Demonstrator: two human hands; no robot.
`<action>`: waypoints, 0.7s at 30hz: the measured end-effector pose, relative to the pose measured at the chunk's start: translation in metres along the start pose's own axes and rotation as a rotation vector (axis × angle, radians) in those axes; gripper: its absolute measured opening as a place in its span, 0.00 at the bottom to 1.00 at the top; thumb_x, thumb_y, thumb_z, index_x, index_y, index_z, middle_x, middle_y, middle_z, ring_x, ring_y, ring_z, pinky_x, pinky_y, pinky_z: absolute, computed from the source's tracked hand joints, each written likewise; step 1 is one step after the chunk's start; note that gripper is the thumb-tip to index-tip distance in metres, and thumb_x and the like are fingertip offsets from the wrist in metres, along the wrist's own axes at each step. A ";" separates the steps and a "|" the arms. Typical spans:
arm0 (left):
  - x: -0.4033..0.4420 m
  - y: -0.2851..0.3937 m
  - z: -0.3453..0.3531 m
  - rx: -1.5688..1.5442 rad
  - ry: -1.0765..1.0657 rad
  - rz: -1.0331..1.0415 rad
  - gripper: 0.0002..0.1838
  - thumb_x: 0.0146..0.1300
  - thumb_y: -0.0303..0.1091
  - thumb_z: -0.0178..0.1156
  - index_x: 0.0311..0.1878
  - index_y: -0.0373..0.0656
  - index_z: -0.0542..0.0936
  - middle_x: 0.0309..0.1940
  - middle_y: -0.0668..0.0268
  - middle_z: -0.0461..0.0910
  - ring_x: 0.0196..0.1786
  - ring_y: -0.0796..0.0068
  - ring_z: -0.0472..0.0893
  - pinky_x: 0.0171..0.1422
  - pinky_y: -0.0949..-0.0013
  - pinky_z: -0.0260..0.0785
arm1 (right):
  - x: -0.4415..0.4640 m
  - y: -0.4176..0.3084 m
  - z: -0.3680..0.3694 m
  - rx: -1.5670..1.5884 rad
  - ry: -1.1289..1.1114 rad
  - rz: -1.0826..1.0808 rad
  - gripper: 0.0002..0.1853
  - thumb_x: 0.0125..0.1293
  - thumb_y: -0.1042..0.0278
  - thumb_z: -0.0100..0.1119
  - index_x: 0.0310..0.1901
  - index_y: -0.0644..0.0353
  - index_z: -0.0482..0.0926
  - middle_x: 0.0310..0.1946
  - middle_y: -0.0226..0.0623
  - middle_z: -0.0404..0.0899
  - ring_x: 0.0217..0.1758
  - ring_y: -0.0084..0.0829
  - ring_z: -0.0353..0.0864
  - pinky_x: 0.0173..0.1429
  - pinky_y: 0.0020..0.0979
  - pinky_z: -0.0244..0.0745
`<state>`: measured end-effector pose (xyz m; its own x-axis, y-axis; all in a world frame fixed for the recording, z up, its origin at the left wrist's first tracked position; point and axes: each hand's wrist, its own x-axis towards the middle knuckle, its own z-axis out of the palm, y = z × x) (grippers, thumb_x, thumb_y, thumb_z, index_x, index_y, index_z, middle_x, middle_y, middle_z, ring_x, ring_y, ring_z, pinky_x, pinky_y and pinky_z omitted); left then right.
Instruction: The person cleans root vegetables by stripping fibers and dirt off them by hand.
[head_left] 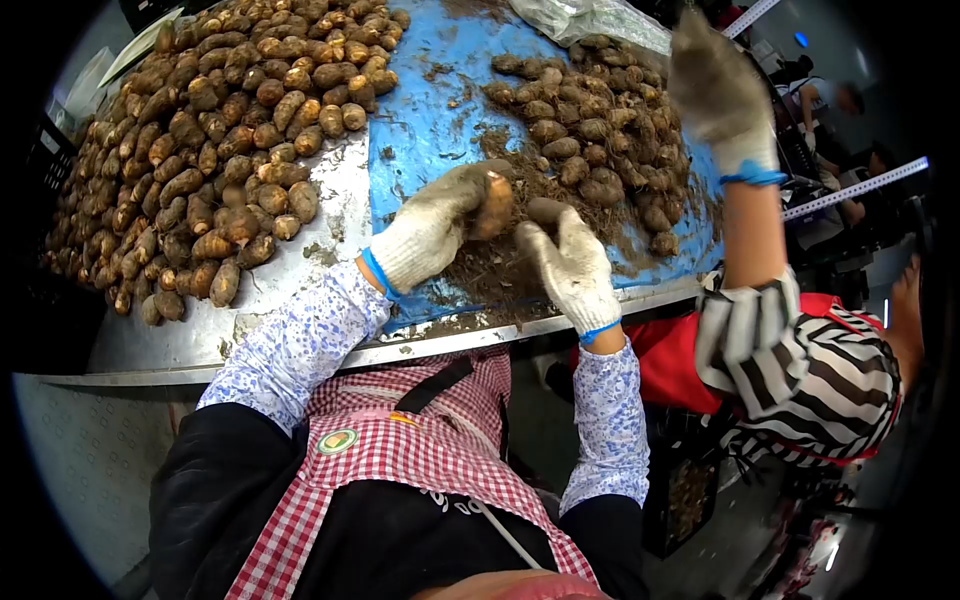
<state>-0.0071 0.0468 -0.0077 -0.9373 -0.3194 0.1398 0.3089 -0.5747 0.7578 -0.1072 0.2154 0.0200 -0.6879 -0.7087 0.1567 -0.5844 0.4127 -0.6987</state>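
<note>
My left hand (432,222), in a soiled white glove with a blue band, is closed round a brown taro tuber (493,207) with an orange, scraped end. To its right, my right hand (572,262), gloved the same way, has its thumb and fingers apart and holds nothing. Loose roots and soil (490,268) lie beneath both hands on the blue sheet (425,110). A large heap of cleaner tubers (215,150) spreads at the left, and a smaller pile of hairy, dirty tubers (605,125) sits beyond my right hand.
A co-worker in striped sleeves (830,380) stands at the right, one gloved hand (715,85) raised beside the hairy pile. The metal table edge (440,345) runs before me. A clear plastic bag (590,18) lies at the back. A dark crate (688,495) stands below right.
</note>
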 end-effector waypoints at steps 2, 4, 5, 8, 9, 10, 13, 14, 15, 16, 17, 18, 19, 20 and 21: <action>-0.004 0.000 0.003 0.397 -0.134 0.162 0.19 0.77 0.34 0.46 0.64 0.34 0.69 0.56 0.54 0.76 0.57 0.60 0.79 0.64 0.61 0.71 | 0.001 -0.034 -0.010 -0.216 -0.102 -0.040 0.18 0.63 0.54 0.65 0.37 0.63 0.80 0.35 0.47 0.83 0.42 0.47 0.83 0.48 0.43 0.76; -0.003 0.003 0.015 0.405 -0.102 0.033 0.19 0.76 0.32 0.46 0.64 0.33 0.70 0.58 0.53 0.75 0.59 0.59 0.78 0.68 0.61 0.68 | 0.003 -0.027 -0.001 -0.365 -0.036 -0.257 0.17 0.62 0.54 0.65 0.28 0.62 0.78 0.28 0.44 0.81 0.36 0.46 0.81 0.45 0.44 0.74; -0.002 0.005 0.019 0.309 -0.039 -0.101 0.18 0.75 0.32 0.47 0.63 0.33 0.70 0.59 0.53 0.75 0.60 0.58 0.78 0.70 0.60 0.67 | 0.004 -0.023 0.004 -0.302 -0.041 -0.295 0.17 0.62 0.55 0.65 0.27 0.61 0.77 0.26 0.43 0.80 0.34 0.46 0.81 0.45 0.44 0.73; 0.001 0.000 -0.008 -0.057 -0.222 -0.060 0.24 0.76 0.37 0.48 0.68 0.33 0.65 0.55 0.51 0.76 0.55 0.63 0.78 0.63 0.63 0.72 | 0.009 -0.023 0.007 -0.365 0.112 -0.423 0.11 0.62 0.67 0.63 0.25 0.59 0.75 0.21 0.41 0.77 0.28 0.44 0.79 0.39 0.42 0.75; 0.004 0.000 -0.014 -0.432 -0.193 -0.249 0.24 0.76 0.38 0.47 0.68 0.32 0.64 0.55 0.49 0.76 0.55 0.61 0.78 0.63 0.60 0.73 | 0.010 -0.023 0.003 -0.373 0.141 -0.394 0.10 0.62 0.69 0.63 0.24 0.58 0.75 0.21 0.40 0.77 0.27 0.44 0.79 0.38 0.41 0.76; 0.007 -0.002 -0.019 -0.735 -0.285 -0.251 0.27 0.78 0.42 0.42 0.70 0.30 0.61 0.56 0.44 0.75 0.57 0.53 0.78 0.62 0.51 0.75 | 0.017 -0.006 0.001 -0.306 0.186 -0.345 0.08 0.62 0.73 0.62 0.26 0.59 0.75 0.23 0.40 0.78 0.27 0.43 0.79 0.34 0.40 0.77; 0.003 0.018 0.002 -0.713 -0.036 -0.262 0.33 0.75 0.51 0.45 0.70 0.32 0.62 0.64 0.43 0.69 0.62 0.49 0.75 0.64 0.50 0.74 | 0.014 0.002 -0.010 -0.193 0.226 -0.272 0.08 0.64 0.66 0.64 0.39 0.61 0.78 0.35 0.46 0.83 0.38 0.43 0.85 0.42 0.38 0.80; 0.004 0.016 0.003 -0.773 -0.062 -0.292 0.33 0.75 0.51 0.46 0.70 0.32 0.62 0.65 0.44 0.68 0.63 0.50 0.74 0.64 0.51 0.74 | 0.012 -0.010 -0.013 -0.152 0.153 -0.214 0.10 0.64 0.64 0.65 0.41 0.61 0.79 0.37 0.47 0.84 0.39 0.44 0.85 0.43 0.38 0.80; 0.003 0.014 0.003 -0.834 -0.085 -0.326 0.33 0.75 0.51 0.47 0.70 0.33 0.62 0.66 0.46 0.68 0.63 0.51 0.74 0.64 0.51 0.74 | 0.009 -0.028 -0.014 -0.109 0.079 -0.151 0.13 0.64 0.61 0.66 0.43 0.61 0.79 0.39 0.48 0.84 0.41 0.44 0.85 0.45 0.38 0.80; 0.002 0.012 0.004 -0.892 -0.110 -0.362 0.33 0.74 0.51 0.48 0.70 0.33 0.63 0.66 0.47 0.68 0.64 0.51 0.73 0.64 0.51 0.74 | 0.009 -0.039 -0.013 -0.072 -0.013 -0.093 0.16 0.63 0.56 0.67 0.42 0.61 0.79 0.38 0.48 0.84 0.41 0.46 0.85 0.44 0.38 0.80; 0.002 0.007 0.002 -0.850 -0.213 -0.387 0.30 0.74 0.46 0.51 0.70 0.33 0.62 0.64 0.50 0.70 0.64 0.55 0.74 0.66 0.54 0.73 | 0.009 -0.046 -0.010 -0.189 -0.079 -0.080 0.17 0.63 0.54 0.67 0.40 0.62 0.78 0.35 0.48 0.83 0.39 0.47 0.85 0.42 0.39 0.80; 0.001 0.004 0.002 -0.528 -0.145 -0.381 0.29 0.74 0.44 0.52 0.69 0.33 0.63 0.63 0.51 0.70 0.63 0.57 0.75 0.66 0.55 0.73 | 0.012 -0.043 -0.006 -0.245 -0.096 -0.151 0.17 0.63 0.54 0.67 0.38 0.63 0.78 0.34 0.48 0.83 0.37 0.47 0.85 0.41 0.40 0.79; -0.002 0.002 0.003 -0.205 -0.078 -0.367 0.28 0.73 0.42 0.53 0.69 0.33 0.64 0.63 0.51 0.71 0.63 0.59 0.75 0.66 0.56 0.73 | 0.016 -0.036 -0.001 -0.300 -0.112 -0.222 0.17 0.63 0.55 0.66 0.36 0.63 0.78 0.32 0.48 0.82 0.36 0.47 0.84 0.39 0.41 0.79; -0.006 -0.002 -0.003 -0.202 0.024 -0.343 0.24 0.72 0.37 0.54 0.65 0.32 0.68 0.58 0.51 0.75 0.58 0.60 0.78 0.61 0.58 0.77 | 0.021 -0.028 0.003 -0.306 -0.182 -0.312 0.17 0.63 0.56 0.65 0.32 0.64 0.76 0.29 0.49 0.81 0.32 0.48 0.83 0.37 0.42 0.78; -0.006 0.004 -0.007 -0.089 0.075 -0.364 0.22 0.70 0.35 0.55 0.62 0.32 0.69 0.57 0.51 0.76 0.57 0.60 0.79 0.60 0.59 0.78 | 0.023 -0.017 0.009 -0.312 -0.202 -0.450 0.14 0.64 0.60 0.63 0.30 0.63 0.76 0.26 0.48 0.79 0.29 0.47 0.82 0.35 0.41 0.78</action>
<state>0.0006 0.0412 -0.0099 -0.9749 -0.1345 -0.1775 -0.0259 -0.7229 0.6905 -0.1092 0.1874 0.0294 -0.2647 -0.9357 0.2333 -0.9205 0.1731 -0.3503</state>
